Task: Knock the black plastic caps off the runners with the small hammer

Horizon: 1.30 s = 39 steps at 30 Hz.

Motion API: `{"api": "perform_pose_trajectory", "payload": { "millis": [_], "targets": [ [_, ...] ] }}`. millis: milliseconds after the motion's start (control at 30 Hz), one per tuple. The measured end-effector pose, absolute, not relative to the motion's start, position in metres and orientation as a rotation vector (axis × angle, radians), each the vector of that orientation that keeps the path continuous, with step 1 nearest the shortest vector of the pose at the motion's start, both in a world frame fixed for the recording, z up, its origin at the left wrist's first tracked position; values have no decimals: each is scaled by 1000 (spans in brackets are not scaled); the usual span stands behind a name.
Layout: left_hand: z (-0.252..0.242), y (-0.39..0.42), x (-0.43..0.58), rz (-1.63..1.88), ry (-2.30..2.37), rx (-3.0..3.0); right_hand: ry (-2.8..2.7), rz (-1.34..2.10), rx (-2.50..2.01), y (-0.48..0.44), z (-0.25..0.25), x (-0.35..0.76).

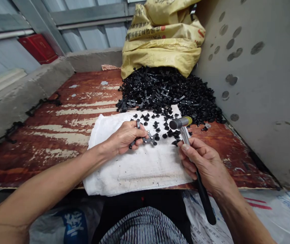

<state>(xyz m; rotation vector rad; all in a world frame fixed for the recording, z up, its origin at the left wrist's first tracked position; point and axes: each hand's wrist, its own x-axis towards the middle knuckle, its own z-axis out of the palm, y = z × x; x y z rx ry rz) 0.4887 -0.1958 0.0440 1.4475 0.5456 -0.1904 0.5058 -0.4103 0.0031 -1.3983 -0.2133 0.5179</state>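
Note:
My left hand (pixel 130 136) is closed around a dark grey plastic linkage part (pixel 150 138), whose jointed arms stick out past the fingertips. It is over a white cloth (pixel 124 167). On the right, my right hand (pixel 202 157) grips a small hammer (pixel 185 135) by its metal shank, just below the head. The hammer's head has a dark face on the left and a yellow end on the right, and its black handle points down toward me. Loose black plastic studs (pixel 158 129) lie on the cloth between my hands.
A large heap of black plastic parts (pixel 160 88) spills from a yellow woven sack (pixel 160 51) at the back. Dark linked strips (pixel 7 134) lie along the left edge of the worn red board (pixel 58 135). A spotted grey panel (pixel 262 101) rises at the right.

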Motion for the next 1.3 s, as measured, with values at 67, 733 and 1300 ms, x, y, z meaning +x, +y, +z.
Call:
{"api": "perform_pose_trajectory", "payload": {
  "millis": [67, 733, 1300],
  "targets": [
    [45, -193, 488, -178, 565, 1427, -212, 514, -1395, -410, 3, 506],
    [36, -191, 491, -253, 566, 1253, -184, 516, -1378, -408, 5, 505],
    [36, -193, 492, -260, 571, 1286, -178, 519, -1385, -408, 5, 505]
  ]
}}
